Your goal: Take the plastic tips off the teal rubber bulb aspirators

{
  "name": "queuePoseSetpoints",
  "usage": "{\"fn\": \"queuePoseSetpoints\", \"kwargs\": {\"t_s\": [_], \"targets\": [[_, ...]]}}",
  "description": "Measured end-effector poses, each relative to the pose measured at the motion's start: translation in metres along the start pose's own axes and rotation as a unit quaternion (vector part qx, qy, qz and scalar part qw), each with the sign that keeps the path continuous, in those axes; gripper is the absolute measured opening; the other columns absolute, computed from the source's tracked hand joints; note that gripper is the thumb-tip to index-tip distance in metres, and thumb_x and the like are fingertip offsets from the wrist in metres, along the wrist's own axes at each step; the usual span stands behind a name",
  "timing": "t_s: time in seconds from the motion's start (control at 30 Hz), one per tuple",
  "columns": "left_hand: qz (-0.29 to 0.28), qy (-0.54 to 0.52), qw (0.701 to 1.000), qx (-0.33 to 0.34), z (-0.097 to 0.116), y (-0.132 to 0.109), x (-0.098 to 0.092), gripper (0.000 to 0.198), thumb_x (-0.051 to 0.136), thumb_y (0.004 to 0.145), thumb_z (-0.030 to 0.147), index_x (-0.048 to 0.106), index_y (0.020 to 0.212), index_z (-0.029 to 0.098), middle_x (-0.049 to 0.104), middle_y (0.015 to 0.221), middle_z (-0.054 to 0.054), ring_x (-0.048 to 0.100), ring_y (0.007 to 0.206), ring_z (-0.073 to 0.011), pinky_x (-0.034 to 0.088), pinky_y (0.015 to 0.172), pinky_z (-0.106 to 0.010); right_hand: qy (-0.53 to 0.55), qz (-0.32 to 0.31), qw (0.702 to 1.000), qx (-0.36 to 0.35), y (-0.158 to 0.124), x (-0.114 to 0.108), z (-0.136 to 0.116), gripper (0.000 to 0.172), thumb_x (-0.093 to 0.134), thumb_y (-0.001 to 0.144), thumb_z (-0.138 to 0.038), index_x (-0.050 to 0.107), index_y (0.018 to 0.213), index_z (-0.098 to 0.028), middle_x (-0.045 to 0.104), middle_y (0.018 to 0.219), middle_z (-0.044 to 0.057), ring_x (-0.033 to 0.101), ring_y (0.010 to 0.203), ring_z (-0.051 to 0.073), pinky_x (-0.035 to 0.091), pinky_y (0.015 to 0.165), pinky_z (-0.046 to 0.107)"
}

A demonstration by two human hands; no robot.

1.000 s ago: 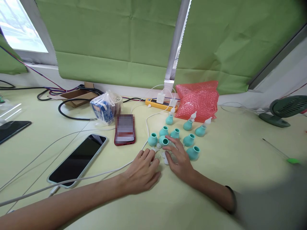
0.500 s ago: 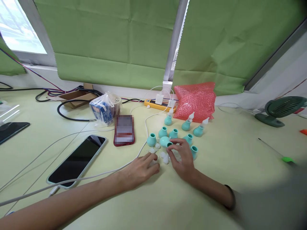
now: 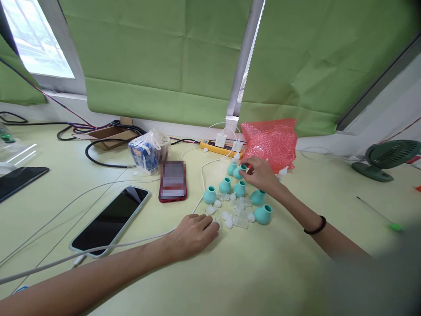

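My right hand pinches a teal rubber bulb by its open neck, beside another teal bulb fitted with a clear tip. My left hand rests on the table with curled fingers. At its fingertips lie small clear plastic pieces; whether one is between the fingers I cannot make out. Several open-necked teal bulbs stand around a scatter of translucent tips and tubes. Behind my right hand, a clear tip shows partly; the bulb under it is hidden.
A red bubble-wrap bag and yellow power strip are at the back. Left are a red phone, a larger phone, a white cable and a bagged blue box. A green fan stands right.
My right hand has carried a teal bulb up and away, from the scattered pieces to the back row. My left hand stays nearly in place, its fingers curled more. The view shifts slightly.
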State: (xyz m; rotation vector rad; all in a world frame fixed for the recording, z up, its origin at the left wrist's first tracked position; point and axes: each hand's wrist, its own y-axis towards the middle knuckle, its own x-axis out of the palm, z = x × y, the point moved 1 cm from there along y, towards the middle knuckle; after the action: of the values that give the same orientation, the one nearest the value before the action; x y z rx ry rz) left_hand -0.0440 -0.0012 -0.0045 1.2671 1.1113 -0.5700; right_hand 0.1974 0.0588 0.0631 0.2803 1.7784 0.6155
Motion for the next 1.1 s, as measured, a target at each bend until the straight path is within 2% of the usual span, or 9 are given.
{"fn": "queuePoseSetpoints", "kwargs": {"t_s": [0.23, 0.37, 0.43, 0.5, 0.63, 0.77, 0.9, 1.0, 1.1], "targets": [[-0.05, -0.025, 0.998, 0.008, -0.001, 0.002, -0.001, 0.015, 0.032, 0.085, 0.013, 0.047, 0.086, 0.016, 0.051, 0.074, -0.004, 0.049, 0.066, -0.0144, 0.041, 0.056, -0.024, 0.014, -0.052, 0.999, -0.008, -0.005, 0.011, 0.009, 0.021, 0.055, 0.071, -0.03, 0.06, 0.087, -0.017, 0.062, 0.069, 0.003, 0.056, 0.052, 0.014, 0.047, 0.054, 0.027], [-0.07, -0.05, 0.996, -0.007, 0.0, 0.005, -0.004, 0.016, 0.033, 0.085, 0.017, 0.049, 0.086, 0.015, 0.051, 0.077, -0.006, 0.05, 0.07, -0.0159, 0.042, 0.061, -0.026, -0.027, 0.05, 0.998, 0.003, -0.005, -0.011, 0.016, 0.028, 0.049, 0.076, -0.03, 0.054, 0.099, -0.015, 0.057, 0.098, 0.011, 0.056, 0.081, 0.022, 0.046, 0.068, 0.036], [-0.081, -0.053, 0.995, -0.008, 0.001, 0.005, -0.006, 0.016, 0.033, 0.084, 0.017, 0.049, 0.085, 0.015, 0.051, 0.078, -0.006, 0.049, 0.07, -0.0161, 0.042, 0.061, -0.027, -0.101, 0.119, 0.988, -0.009, -0.006, -0.023, 0.022, 0.035, 0.051, 0.074, -0.029, 0.051, 0.106, -0.016, 0.047, 0.113, 0.014, 0.044, 0.102, 0.031, 0.043, 0.075, 0.043], [-0.087, -0.056, 0.995, -0.01, 0.002, 0.006, -0.007, 0.016, 0.033, 0.083, 0.017, 0.049, 0.084, 0.015, 0.051, 0.079, -0.006, 0.049, 0.07, -0.0164, 0.042, 0.061, -0.027, -0.173, 0.122, 0.977, -0.023, -0.008, -0.029, 0.029, 0.047, 0.056, 0.069, -0.029, 0.046, 0.113, -0.015, 0.038, 0.122, 0.016, 0.035, 0.109, 0.037, 0.04, 0.076, 0.048], [-0.086, -0.069, 0.994, -0.014, 0.002, 0.006, -0.008, 0.016, 0.034, 0.082, 0.017, 0.049, 0.087, 0.015, 0.052, 0.079, -0.006, 0.048, 0.071, -0.0169, 0.042, 0.062, -0.027, -0.177, -0.008, 0.983, -0.042, -0.015, -0.021, 0.043, 0.036, 0.052, 0.072, -0.023, 0.051, 0.107, -0.014, 0.049, 0.106, 0.016, 0.052, 0.086, 0.029, 0.046, 0.06, 0.038], [-0.072, -0.081, 0.994, -0.016, 0.002, 0.006, -0.01, 0.016, 0.034, 0.081, 0.016, 0.048, 0.09, 0.015, 0.052, 0.077, -0.006, 0.048, 0.07, -0.0171, 0.043, 0.062, -0.028, -0.158, 0.003, 0.986, -0.044, -0.016, -0.011, 0.048, 0.023, 0.04, 0.077, -0.012, 0.058, 0.091, -0.014, 0.054, 0.09, 0.011, 0.056, 0.07, 0.02, 0.047, 0.054, 0.03], [0.008, -0.102, 0.995, -0.02, 0.003, 0.004, -0.014, 0.015, 0.037, 0.08, 0.015, 0.046, 0.092, 0.014, 0.051, 0.075, -0.006, 0.047, 0.068, -0.0166, 0.042, 0.058, -0.026, -0.113, 0.163, 0.979, -0.042, -0.018, -0.031, 0.03, 0.018, 0.043, 0.078, -0.015, 0.057, 0.091, -0.014, 0.054, 0.09, 0.011, 0.056, 0.071, 0.018, 0.048, 0.057, 0.03], [0.119, -0.12, 0.985, -0.016, 0.003, 0.0, -0.021, 0.018, 0.044, 0.078, 0.016, 0.041, 0.096, 0.015, 0.048, 0.077, -0.006, 0.045, 0.069, -0.0159, 0.041, 0.057, -0.026, -0.008, 0.298, 0.951, -0.087, -0.034, -0.055, -0.009, 0.011, 0.058, 0.071, -0.017, 0.058, 0.081, -0.019, 0.056, 0.078, 0.004, 0.052, 0.055, 0.012, 0.047, 0.05, 0.026], [0.233, -0.122, 0.965, 0.002, 0.002, -0.002, -0.026, 0.029, 0.049, 0.077, 0.024, 0.036, 0.101, 0.016, 0.043, 0.085, -0.008, 0.044, 0.079, -0.0191, 0.042, 0.064, -0.033, 0.178, 0.243, 0.949, -0.096, -0.063, -0.061, -0.063, 0.017, 0.063, 0.066, -0.011, 0.056, 0.078, -0.021, 0.056, 0.07, 0.002, 0.053, 0.055, 0.011, 0.045, 0.044, 0.022]]}}
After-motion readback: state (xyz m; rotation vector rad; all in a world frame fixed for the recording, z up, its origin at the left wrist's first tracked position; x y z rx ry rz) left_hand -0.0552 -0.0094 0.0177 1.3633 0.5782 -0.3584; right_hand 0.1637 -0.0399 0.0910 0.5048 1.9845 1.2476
